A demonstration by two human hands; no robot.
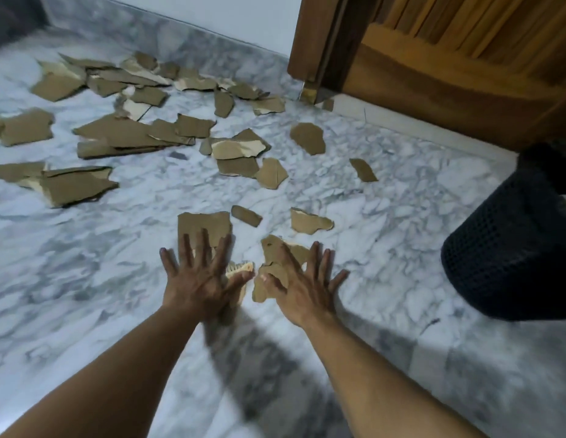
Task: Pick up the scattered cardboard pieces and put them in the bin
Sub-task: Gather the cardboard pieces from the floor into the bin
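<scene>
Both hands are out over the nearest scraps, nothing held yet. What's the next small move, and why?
Probably lower both hands and close them on the scraps beneath. The left hand and right hand are spread open over the nearest cardboard pieces, holding nothing, and the bin sits close on the right.

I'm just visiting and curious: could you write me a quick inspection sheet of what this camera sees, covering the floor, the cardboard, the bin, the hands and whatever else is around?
Surface: grey-white marble floor, no table.
Job's things: many torn cardboard pieces scattered across the floor, thickest toward the far wall; a few lie just under the hands. Dark mesh bin at the right edge, apparently tilted; its inside is not visible.
Clutter: nothing seen beyond the cardboard.
Hands: left hand and right hand both open with fingers spread, low over the nearest pieces, holding nothing.
Cables: nothing seen.
Surroundings: pale wall with marble skirting, wooden door at upper right.
</scene>
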